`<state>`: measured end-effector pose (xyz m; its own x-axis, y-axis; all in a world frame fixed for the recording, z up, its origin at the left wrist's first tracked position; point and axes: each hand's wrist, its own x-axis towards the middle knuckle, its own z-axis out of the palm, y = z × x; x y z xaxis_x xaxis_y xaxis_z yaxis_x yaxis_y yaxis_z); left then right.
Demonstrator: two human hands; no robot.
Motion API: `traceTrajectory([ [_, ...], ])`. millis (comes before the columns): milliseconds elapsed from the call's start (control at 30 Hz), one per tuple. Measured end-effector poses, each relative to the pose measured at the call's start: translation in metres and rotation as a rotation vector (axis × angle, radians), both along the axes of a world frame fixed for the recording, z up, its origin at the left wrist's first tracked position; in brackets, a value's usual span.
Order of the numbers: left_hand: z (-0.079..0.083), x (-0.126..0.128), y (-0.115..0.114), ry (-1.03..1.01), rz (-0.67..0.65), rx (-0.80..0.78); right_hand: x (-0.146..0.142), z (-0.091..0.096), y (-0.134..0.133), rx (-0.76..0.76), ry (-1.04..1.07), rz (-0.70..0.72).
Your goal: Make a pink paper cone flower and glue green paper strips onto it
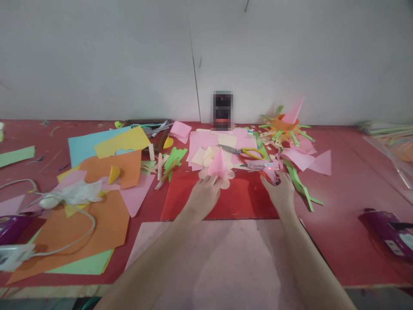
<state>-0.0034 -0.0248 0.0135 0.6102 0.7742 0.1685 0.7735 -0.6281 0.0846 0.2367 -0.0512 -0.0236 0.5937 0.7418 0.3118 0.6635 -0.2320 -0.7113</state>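
Steadying pink cone point(218, 162) low, mid-frame: left hand point(204, 190) pinches its base. Right of centre, right hand point(281, 193) seems wrapped round glue gun point(258, 165); best keep nozzle point(244, 165) off paper.

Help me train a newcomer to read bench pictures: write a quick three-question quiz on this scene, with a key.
1. Which hand is at the pink cone set among pale petals?
2. True or false: the scissors lie between the red board and the wall.
3. The right hand holds: a) a wooden stick; b) the glue gun; c) a green strip.

Key: 1. the left hand; 2. true; 3. b.
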Motion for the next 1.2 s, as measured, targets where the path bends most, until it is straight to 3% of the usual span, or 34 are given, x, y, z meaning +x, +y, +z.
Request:
traceTrajectory([
  [533,0.005,0.002,-0.001,0.022,-0.002,-0.01,0.001,-0.002,0.001,0.003,0.0,0.003],
  [733,0.0,-0.002,-0.001,-0.106,-0.016,0.028,0.0,-0.002,0.001,-0.003,-0.004,0.003],
  [833,0.012,-0.005,0.004,-0.315,0.086,0.129,0.0,-0.001,0.001,-0.004,0.015,-0.004],
  [1000,0.047,0.009,0.028,-0.697,0.271,0.239,0.001,-0.001,0.002,-0.002,0.046,-0.004],
  [1200,0.054,0.031,0.057,-0.728,0.253,0.208,0.003,-0.002,0.002,0.001,0.079,0.004],
])
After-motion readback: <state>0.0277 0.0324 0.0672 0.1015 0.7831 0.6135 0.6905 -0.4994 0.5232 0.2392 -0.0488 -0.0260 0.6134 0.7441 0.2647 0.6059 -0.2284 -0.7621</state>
